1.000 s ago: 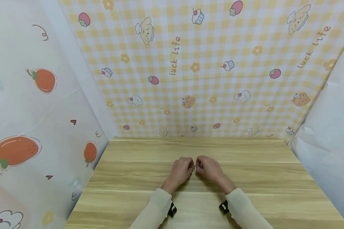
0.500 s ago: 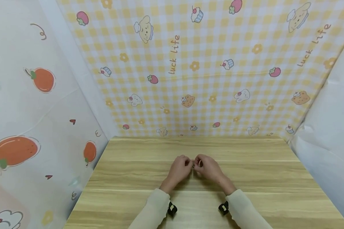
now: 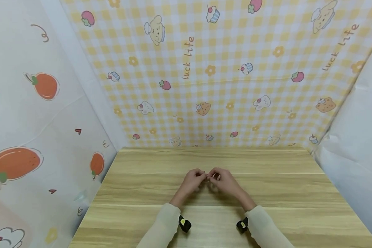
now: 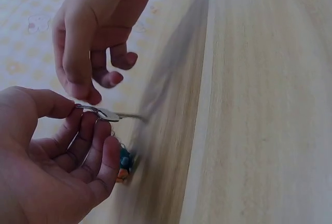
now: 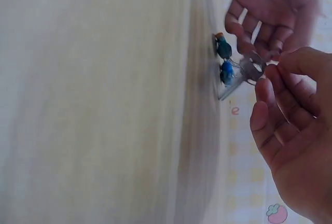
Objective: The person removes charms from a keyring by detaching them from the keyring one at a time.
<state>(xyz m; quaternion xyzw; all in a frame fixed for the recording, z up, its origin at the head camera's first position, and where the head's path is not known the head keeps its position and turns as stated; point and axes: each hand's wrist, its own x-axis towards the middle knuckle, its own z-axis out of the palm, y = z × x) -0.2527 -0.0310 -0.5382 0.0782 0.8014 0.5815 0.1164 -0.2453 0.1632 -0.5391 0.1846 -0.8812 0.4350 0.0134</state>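
My left hand (image 3: pixel 192 182) and right hand (image 3: pixel 225 181) meet fingertip to fingertip above the wooden table. Between them is a thin metal key ring (image 4: pixel 85 107) carrying a silver key (image 5: pixel 251 69) with a round head. In the left wrist view, my left thumb and index finger pinch the ring's near side. The right wrist view shows my right thumb and index finger pinching the ring's edge beside the key head. Two small charms dangle from it, a teal and orange one (image 5: pixel 223 49) and a blue one (image 5: pixel 226 72), partly hidden behind my left fingers in the left wrist view.
The wood-grain table (image 3: pixel 210 224) runs back to a yellow checked cloth wall (image 3: pixel 223 86). A white printed sheet (image 3: pixel 59 120) borders the left, a plain white one (image 3: pixel 356 137) the right. Black wrist mounts (image 3: pixel 184 224) sit at both cuffs.
Both hands have shifted slightly to the left and away from the body, and the left hand has turned a little. The ring has moved along with them.
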